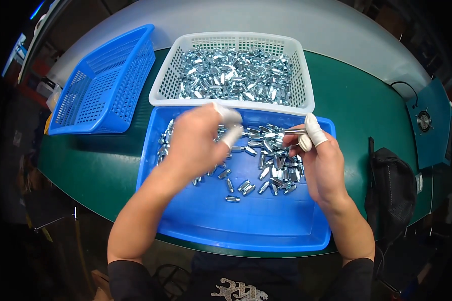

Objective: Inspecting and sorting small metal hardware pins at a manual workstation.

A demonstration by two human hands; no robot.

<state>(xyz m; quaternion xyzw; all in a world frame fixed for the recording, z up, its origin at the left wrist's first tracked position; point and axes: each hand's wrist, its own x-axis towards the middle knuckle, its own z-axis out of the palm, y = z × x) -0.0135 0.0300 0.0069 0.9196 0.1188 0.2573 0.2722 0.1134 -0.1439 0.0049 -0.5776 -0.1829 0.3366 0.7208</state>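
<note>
My left hand point(193, 138), smeared by motion, hovers over the left part of a blue plastic tray point(226, 220). White finger cots cover its thumb and index fingertip; whether a part sits between them I cannot make out. Above the tray's right side, my right hand point(325, 163) is closed, pinching a short shiny metal rod point(295, 131) that points left. White cots sheathe those fingertips too. Beneath and between the hands lie small silvery metal fittings point(248, 189) with hexagonal bodies, loosely scattered and heaped toward the tray's far side.
Behind the tray stands a white perforated basket point(231, 103) heaped with similar fittings. A blue perforated basket point(116, 108) sits tilted at the left. On the right of the green table point(344, 95) are a black bag point(394, 183) and a teal box with a fan point(427, 125).
</note>
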